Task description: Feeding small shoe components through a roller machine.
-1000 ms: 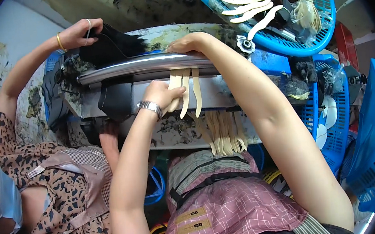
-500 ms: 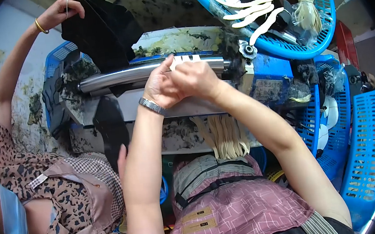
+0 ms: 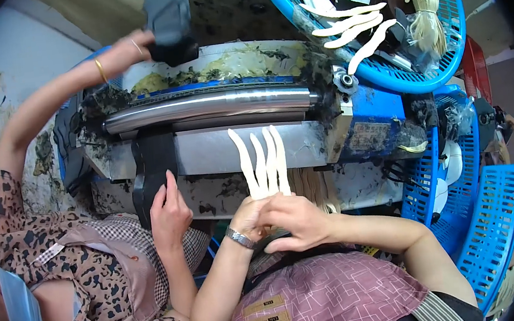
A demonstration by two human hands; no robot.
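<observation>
Several slim, wavy cream strips [image 3: 259, 163] fan out side by side over the metal plate, their free tips pointing away from me. My left hand [image 3: 249, 217] is closed around their near ends. Over it lies my right hand [image 3: 297, 220], its curled fingers pressed on the same ends and its thumb toward me. Beyond the tips runs a shiny steel roller [image 3: 207, 110], with the flat metal plate [image 3: 205, 155] in front of it. More cream strips [image 3: 312, 186] lie at the machine's near edge, partly hidden behind my right hand.
At my left, a co-worker's hand [image 3: 130, 51] holds a dark piece [image 3: 168, 21] over the machine; the other hand [image 3: 171, 214] is beside a black piece [image 3: 155, 169] on the plate. A blue basket [image 3: 381, 80] of strips stands far right, with more blue baskets [image 3: 492, 222] nearer.
Both my hands have come back from the roller toward my body with the strips, which now show at full length. The co-worker's raised hand has swung right, and their other hand has come into view.
</observation>
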